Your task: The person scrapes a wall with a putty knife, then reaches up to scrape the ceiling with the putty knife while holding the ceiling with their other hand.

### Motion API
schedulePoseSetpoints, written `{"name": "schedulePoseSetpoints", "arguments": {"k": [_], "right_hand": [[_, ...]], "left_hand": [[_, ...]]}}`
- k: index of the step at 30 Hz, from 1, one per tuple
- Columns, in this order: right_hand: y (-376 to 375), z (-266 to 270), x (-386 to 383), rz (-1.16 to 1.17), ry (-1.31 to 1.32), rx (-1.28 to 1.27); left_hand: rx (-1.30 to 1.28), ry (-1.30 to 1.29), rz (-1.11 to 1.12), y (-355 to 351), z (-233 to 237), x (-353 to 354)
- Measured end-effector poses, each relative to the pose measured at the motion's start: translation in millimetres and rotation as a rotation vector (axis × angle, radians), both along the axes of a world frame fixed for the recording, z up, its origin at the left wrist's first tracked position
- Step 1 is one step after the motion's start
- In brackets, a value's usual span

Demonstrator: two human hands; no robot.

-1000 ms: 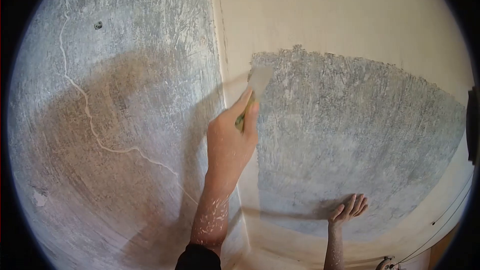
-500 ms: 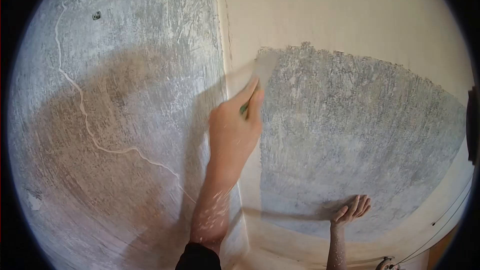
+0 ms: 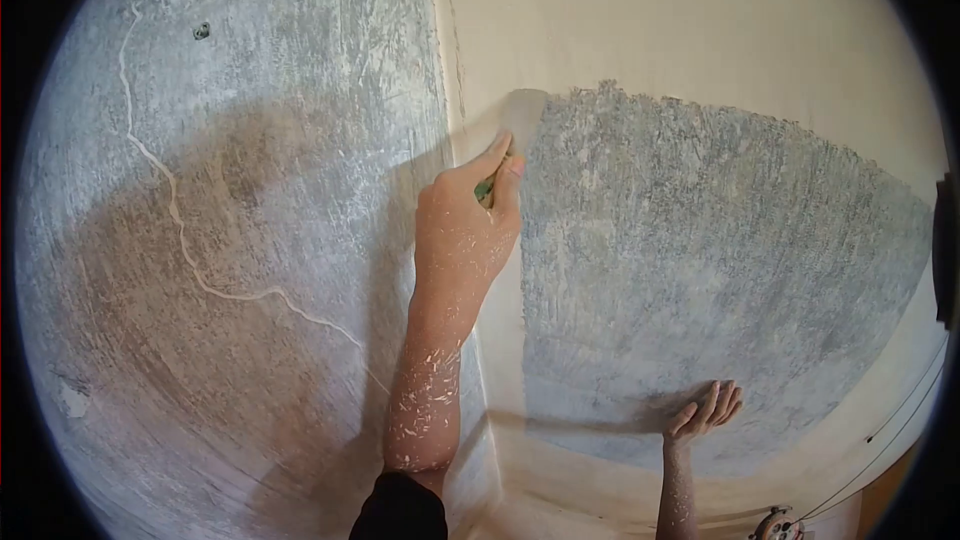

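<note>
My left hand (image 3: 465,200) grips a scraper (image 3: 526,108) between thumb and fingers. A bit of green shows at its handle, and the rest of the handle is hidden in the hand. Its flat grey blade lies against the cream wall coating (image 3: 650,20), at the upper left edge of a bare grey patch (image 3: 680,240). White flecks cover the left forearm. Lower on the same wall, my right hand (image 3: 705,410) rests over the patch, back toward me, fingers stretched and holding nothing. Whether its whole palm touches the wall is hidden.
The left wall (image 3: 300,140) is mottled grey, with a pale wavy crack line (image 3: 170,200) and a small hole (image 3: 202,31). A wall corner runs beside my left arm. A round device (image 3: 778,523) and thin wires (image 3: 905,402) are at lower right. A dark object (image 3: 943,250) stands at the right edge.
My left hand has moved slightly up and left with the scraper, whose blade now covers the patch's upper left corner. My right hand sits a touch higher in view, still open.
</note>
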State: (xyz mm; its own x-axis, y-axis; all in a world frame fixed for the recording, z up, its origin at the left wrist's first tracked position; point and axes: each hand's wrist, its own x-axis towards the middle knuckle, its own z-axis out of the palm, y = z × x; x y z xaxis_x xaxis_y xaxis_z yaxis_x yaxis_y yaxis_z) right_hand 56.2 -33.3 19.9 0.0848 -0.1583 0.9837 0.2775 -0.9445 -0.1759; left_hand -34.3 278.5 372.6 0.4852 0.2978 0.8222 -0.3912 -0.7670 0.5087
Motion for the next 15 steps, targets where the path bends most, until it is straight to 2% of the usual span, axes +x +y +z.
{"name": "schedulePoseSetpoints", "arguments": {"k": [8,11,15], "right_hand": [[3,3,2,0.003,-0.028,-0.016],[0,1,6,-0.008,-0.047,-0.019],[-1,-3,4,-0.002,-0.041,-0.028]], "left_hand": [[-0.081,0.116,-0.022,-1,10,-8],[-0.049,0.255,0.004,0,16,-18],[-0.036,0.195,0.027,-2,14,-14]]}}
